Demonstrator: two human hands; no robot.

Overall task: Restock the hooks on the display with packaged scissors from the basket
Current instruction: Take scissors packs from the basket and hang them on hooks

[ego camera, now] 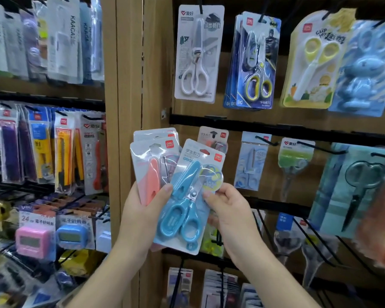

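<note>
Left hand (142,210) has its fingers wrapped behind a small stack of pink scissors packs (150,170), thumb pressed across the front with its tip at the left edge of a blue scissors pack (187,196) lying on top, tilted to the right. Right hand (229,210) pinches that same blue pack by its right edge, thumb on the front near the pivot, fingers behind, so both hands are on it. The whole bunch is held up in front of the display, just right of the wooden upright (129,85). Just behind the blue pack's top corner a similar student scissors pack (213,138) hangs under the black rail (276,127). Row above: white scissors (198,54), Batman scissors (253,61), yellow kids' scissors (313,61), a blue rabbit pack (362,70). Off to the left there are utility knives (62,152), with a pink timer (31,241) and a blue timer (71,236) lower down
</note>
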